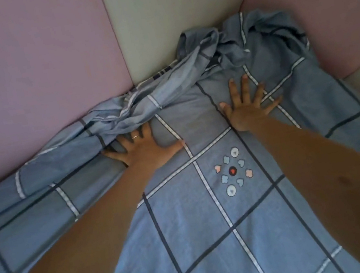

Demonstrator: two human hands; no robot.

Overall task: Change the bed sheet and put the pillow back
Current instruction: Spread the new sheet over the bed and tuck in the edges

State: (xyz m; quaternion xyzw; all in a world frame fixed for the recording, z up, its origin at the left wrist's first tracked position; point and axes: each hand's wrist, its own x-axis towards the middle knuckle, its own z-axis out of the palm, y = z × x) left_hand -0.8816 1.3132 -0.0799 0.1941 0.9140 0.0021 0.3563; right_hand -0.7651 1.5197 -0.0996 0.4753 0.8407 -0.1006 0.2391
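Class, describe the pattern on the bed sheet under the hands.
Blue bed sheet, white and dark grid lines, small shapes motif; head view.

Blue bed sheet (188, 219) with white and navy checks, mauve and cream wall panels (29, 66)

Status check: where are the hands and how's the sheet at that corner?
Left hand and right hand flat, fingers spread, no grip. Blue checked bed sheet smooth in the middle. Bunched sheet folds in the padded corner, untucked.
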